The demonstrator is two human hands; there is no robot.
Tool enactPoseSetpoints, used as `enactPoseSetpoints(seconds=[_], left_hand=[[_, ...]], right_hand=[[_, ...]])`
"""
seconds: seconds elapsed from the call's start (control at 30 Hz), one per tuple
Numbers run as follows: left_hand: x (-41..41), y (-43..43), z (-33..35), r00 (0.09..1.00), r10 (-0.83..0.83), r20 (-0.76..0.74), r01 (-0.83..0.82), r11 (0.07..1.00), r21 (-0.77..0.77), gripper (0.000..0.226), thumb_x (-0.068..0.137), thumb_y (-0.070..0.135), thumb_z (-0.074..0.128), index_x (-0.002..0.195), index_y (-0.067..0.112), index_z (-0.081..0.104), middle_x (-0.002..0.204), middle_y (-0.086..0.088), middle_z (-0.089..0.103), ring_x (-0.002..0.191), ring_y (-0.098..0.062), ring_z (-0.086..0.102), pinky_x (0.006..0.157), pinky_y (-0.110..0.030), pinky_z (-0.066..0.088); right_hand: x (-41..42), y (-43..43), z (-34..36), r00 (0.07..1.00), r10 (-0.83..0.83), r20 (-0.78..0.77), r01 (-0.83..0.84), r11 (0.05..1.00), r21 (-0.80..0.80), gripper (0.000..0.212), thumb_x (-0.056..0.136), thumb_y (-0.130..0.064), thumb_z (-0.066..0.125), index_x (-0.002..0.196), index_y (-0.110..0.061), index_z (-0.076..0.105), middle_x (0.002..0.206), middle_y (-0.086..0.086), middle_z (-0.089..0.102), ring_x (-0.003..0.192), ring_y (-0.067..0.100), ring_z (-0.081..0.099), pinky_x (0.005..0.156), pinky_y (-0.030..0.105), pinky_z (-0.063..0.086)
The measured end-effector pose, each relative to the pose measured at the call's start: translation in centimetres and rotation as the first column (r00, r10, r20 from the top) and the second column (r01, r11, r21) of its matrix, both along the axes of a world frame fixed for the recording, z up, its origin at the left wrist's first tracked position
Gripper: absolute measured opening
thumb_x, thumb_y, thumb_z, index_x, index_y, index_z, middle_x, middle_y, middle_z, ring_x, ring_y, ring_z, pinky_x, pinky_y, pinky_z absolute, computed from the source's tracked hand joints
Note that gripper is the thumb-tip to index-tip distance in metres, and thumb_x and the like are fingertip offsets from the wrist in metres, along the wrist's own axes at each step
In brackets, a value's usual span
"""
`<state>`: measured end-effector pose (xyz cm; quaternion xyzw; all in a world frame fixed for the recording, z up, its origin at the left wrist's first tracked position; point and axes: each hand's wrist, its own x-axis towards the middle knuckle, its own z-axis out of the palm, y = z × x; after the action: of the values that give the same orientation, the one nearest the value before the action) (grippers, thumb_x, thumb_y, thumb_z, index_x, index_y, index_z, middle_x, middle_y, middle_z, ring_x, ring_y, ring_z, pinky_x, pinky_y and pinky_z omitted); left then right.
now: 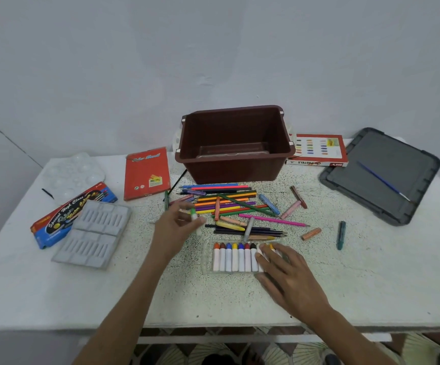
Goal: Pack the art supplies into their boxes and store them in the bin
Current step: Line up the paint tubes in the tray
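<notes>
Two hands packed the tray: left hand pinched a seemingly green-capped stick; right hand, fingers flat, steadied it; seating the stick would be next.

- The brown bin stands open and upright at the back of the table.
- The coloured pencils lie jumbled just before it, crayons mixed among them.
- The paint tubes, white with coloured caps, lie side by side in a clear tray; my right hand rests flat on its right end.
- My left hand pinches a green-capped tube above the pile's left edge.
- The red pencil box lies flat to the left of the bin.
- The oil pastels box lies to the bin's right.
- The water colour box lies far left, a grey tray overlapping it.
</notes>
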<state>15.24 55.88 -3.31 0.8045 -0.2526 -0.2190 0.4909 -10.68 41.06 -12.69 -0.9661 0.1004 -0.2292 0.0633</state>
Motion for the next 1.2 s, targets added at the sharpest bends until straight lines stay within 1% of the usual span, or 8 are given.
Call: enactPoseSetpoints(seconds=[0.2,0.33,0.57,0.63,0.7,0.87,1.07,1.2], left_hand=[[-2.4,-0.1,-1.9,0.99,-0.075,0.124,0.065,0.995,0.081,0.028,0.08,0.027,0.08,0.103,0.026,0.066,0.082,0.001,0.066,0.071,-0.01,0.062,0.063,-0.012,0.051],[-3.0,0.2,-2.7,0.976,-0.126,0.177,0.107,0.988,0.113,0.021,0.082,0.025,0.079,0.099,0.028,0.068,0.08,0.005,0.067,0.074,-0.011,0.065,0.069,-0.019,0.056],[-3.6,1.6,-4.5,0.905,-0.21,0.369,0.158,0.973,0.166,0.024,0.088,0.027,0.072,0.11,0.02,0.074,0.094,0.008,0.059,0.081,0.003,0.056,0.07,-0.004,0.042],[-3.7,2.3,-5.2,0.896,-0.218,0.387,0.168,0.973,0.159,0.029,0.091,0.025,0.069,0.12,0.019,0.07,0.099,0.007,0.054,0.09,0.004,0.053,0.079,-0.01,0.045],[-3.8,2.9,-5.8,0.869,-0.243,0.431,0.19,0.968,0.163,0.032,0.094,0.026,0.065,0.125,0.019,0.068,0.104,0.006,0.052,0.095,0.0,0.053,0.085,-0.023,0.05],[-4.4,3.5,-6.8,0.735,-0.25,0.63,0.184,0.968,0.171,0.04,0.094,0.038,0.05,0.119,0.015,0.072,0.105,0.0,0.059,0.091,-0.013,0.058,0.076,-0.033,0.055],[-4.8,3.9,-8.0,0.669,-0.172,0.723,0.091,0.984,0.15,0.031,0.093,0.036,0.053,0.109,0.015,0.069,0.107,-0.001,0.064,0.096,-0.017,0.059,0.078,-0.038,0.054],[-6.4,4.1,-7.7,0.589,-0.185,0.787,0.09,0.982,0.164,0.028,0.096,0.029,0.047,0.119,0.018,0.06,0.119,-0.004,0.061,0.106,-0.018,0.054,0.085,-0.035,0.049]], right_hand=[[-0.1,0.0,0.0,1.0,-0.004,-0.012,0.004,1.0,0.001,0.04,0.1,-0.041,0.054,0.129,-0.015,0.064,0.142,0.003,0.055,0.131,0.028,0.049,0.1,0.048,0.046],[-0.1,-0.1,-0.1,1.0,-0.008,-0.018,0.009,1.0,0.003,0.04,0.1,-0.041,0.055,0.129,-0.015,0.064,0.142,0.003,0.055,0.131,0.028,0.048,0.1,0.048,0.045],[0.0,0.0,0.1,1.0,-0.007,-0.009,0.007,1.0,-0.001,0.04,0.1,-0.04,0.055,0.128,-0.014,0.064,0.142,0.004,0.056,0.131,0.03,0.049,0.099,0.049,0.046],[0.0,0.0,0.2,1.0,-0.004,-0.004,0.004,1.0,0.007,0.039,0.099,-0.039,0.056,0.127,-0.013,0.065,0.141,0.004,0.056,0.13,0.03,0.05,0.098,0.049,0.046],[0.0,0.0,0.1,1.0,-0.001,-0.007,0.001,1.0,0.012,0.039,0.1,-0.039,0.055,0.128,-0.013,0.065,0.142,0.004,0.055,0.131,0.03,0.049,0.098,0.049,0.046],[0.0,0.0,-0.1,1.0,0.006,-0.022,-0.006,1.0,0.025,0.041,0.101,-0.039,0.053,0.13,-0.013,0.064,0.145,0.003,0.052,0.135,0.029,0.046,0.1,0.047,0.046],[0.1,0.1,0.2,1.0,-0.001,-0.013,0.001,1.0,0.013,0.041,0.101,-0.039,0.053,0.129,-0.012,0.064,0.144,0.004,0.054,0.134,0.029,0.047,0.101,0.047,0.046],[0.0,0.3,0.4,1.0,-0.013,-0.004,0.013,1.0,-0.014,0.04,0.1,-0.038,0.054,0.129,-0.011,0.064,0.142,0.007,0.055,0.132,0.032,0.048,0.099,0.052,0.044]])
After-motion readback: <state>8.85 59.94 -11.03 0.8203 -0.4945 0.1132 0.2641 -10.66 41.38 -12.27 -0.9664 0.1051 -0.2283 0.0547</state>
